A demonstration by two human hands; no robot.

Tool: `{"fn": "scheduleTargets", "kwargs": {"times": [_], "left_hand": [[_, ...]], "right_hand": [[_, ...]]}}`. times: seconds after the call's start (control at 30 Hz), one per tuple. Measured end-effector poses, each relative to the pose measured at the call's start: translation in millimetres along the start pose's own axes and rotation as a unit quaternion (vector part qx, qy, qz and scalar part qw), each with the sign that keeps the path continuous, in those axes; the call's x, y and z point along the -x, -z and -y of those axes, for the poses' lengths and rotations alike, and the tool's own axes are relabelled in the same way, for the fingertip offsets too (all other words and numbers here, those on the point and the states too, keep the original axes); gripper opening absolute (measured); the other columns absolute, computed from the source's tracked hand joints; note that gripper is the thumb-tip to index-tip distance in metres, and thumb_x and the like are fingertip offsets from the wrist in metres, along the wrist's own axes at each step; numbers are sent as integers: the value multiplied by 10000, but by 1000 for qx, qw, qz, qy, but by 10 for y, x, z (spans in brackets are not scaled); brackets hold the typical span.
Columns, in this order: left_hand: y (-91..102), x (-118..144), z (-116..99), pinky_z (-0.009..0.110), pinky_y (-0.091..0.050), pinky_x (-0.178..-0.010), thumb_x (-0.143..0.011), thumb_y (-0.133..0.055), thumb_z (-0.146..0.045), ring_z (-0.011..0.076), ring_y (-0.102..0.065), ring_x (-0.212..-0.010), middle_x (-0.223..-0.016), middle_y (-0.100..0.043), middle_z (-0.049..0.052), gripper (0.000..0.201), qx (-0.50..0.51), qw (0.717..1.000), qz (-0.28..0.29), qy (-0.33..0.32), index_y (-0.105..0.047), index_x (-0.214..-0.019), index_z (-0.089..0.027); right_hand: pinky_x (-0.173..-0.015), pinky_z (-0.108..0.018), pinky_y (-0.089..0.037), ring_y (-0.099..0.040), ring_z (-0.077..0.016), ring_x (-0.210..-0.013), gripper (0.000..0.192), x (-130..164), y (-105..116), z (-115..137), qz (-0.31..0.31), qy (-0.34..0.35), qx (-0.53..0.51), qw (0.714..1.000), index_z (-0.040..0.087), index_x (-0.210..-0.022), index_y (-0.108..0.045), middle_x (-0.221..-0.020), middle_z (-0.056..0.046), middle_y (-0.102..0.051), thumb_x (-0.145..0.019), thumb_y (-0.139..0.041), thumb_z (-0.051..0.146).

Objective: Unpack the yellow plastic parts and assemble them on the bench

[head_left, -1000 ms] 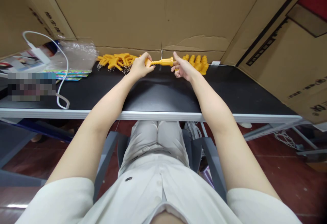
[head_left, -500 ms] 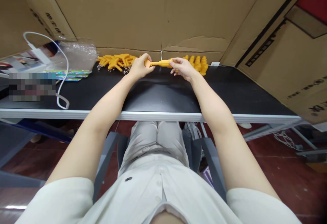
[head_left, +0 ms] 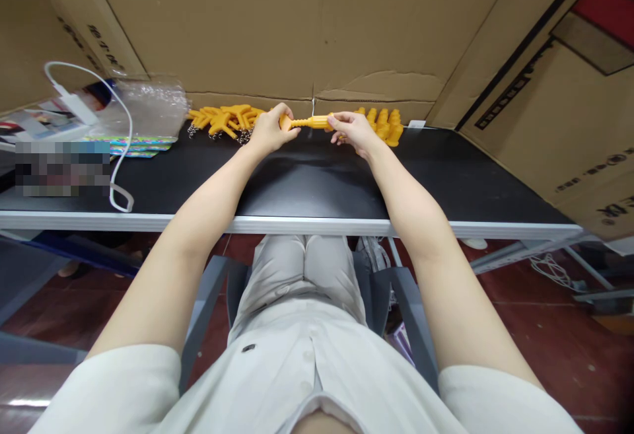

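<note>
Your right hand [head_left: 357, 133] has closed its fingers onto the yellow piece's [head_left: 319, 122] wide end, while your left hand [head_left: 269, 131] pinches the other, seemingly steadying it crosswise over the worktop [head_left: 317, 189].

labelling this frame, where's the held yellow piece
In the head view, the yellow piece is above centre, held between the left hand and right hand, in front of the cardboard.
</note>
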State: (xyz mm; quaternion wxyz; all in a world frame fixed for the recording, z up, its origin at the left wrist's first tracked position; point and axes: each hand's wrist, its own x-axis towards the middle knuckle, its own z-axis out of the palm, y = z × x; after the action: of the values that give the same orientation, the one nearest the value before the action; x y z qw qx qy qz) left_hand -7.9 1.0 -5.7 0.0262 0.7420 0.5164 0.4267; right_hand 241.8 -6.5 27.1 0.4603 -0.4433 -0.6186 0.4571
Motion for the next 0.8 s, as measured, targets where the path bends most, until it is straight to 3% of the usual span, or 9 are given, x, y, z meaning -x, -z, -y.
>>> {"fn": "scheduleTargets", "kwargs": {"times": [0.3,0.67,0.8], "left_hand": [[-1,11,-19,395,-590,-972,-830,-832,-271,293,-768,-962,-898,-755,56,285,-6,1000,-18,-13,-709,-1084,-228],[15,30,-87,386,-574,-992,-828,-825,-272,310,-769,-990,-903,-778,66,313,-32,999,-15,4,-715,-1116,-222],[5,31,-77,388,-572,-993,-822,-828,-269,312,-762,-1008,-901,-773,67,322,-28,999,-17,-2,-715,-1121,-229]], "right_hand": [[-486,-130,-447,-593,-45,-487,352,104,-109,139,-39,-31,-15,999,174,-912,-710,-738,15,-737,-938,-944,437],[-486,-132,-478,-592,-53,-465,522,57,-149,117,-54,-51,-35,997,202,-791,-585,-629,33,-665,-884,-977,533],[-481,-136,-480,-586,-56,-455,490,22,-142,85,-51,-63,-43,996,198,-792,-603,-615,19,-668,-948,-920,538]]}}
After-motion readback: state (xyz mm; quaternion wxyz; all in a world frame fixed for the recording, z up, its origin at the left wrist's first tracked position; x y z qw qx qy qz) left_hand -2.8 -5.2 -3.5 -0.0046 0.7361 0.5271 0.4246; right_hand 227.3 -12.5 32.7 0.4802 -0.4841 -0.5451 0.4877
